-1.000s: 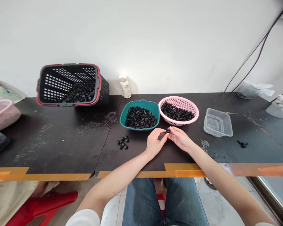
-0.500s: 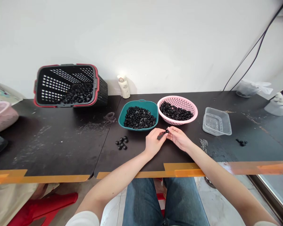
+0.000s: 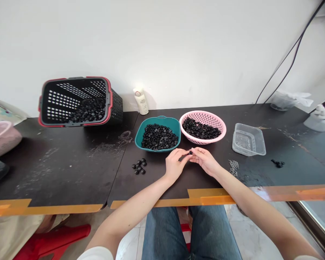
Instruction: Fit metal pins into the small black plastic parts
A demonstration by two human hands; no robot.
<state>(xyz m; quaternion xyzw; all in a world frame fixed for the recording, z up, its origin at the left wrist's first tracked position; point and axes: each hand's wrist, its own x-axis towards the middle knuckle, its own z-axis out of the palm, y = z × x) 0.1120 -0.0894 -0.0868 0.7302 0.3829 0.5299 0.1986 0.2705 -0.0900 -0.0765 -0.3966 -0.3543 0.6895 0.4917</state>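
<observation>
Fingers (image 3: 198, 152) of both hands came together over the long dark bench (image 3: 70, 173) and pinched one small black piece (image 3: 190, 153) between them, just in front of the teal bowl (image 3: 176, 127). At the far edge of the bench stood a black perforated basket (image 3: 76, 78) with a red rim, tilted toward the person, with many black pieces inside. The teal bowl and a pink perforated basket (image 3: 203, 113) beside it held the same kind of pieces. A clear plastic tray (image 3: 248, 139) lay further right, and a small group of black pieces (image 3: 139, 166) lay left of the left hand (image 3: 174, 165). The right hand (image 3: 206, 161) held the other side. Each piece seemed light, stiff and round, perhaps moulded plastic or rubber, and easiest to hold by its edge, but it was too small and too hidden to show details.
</observation>
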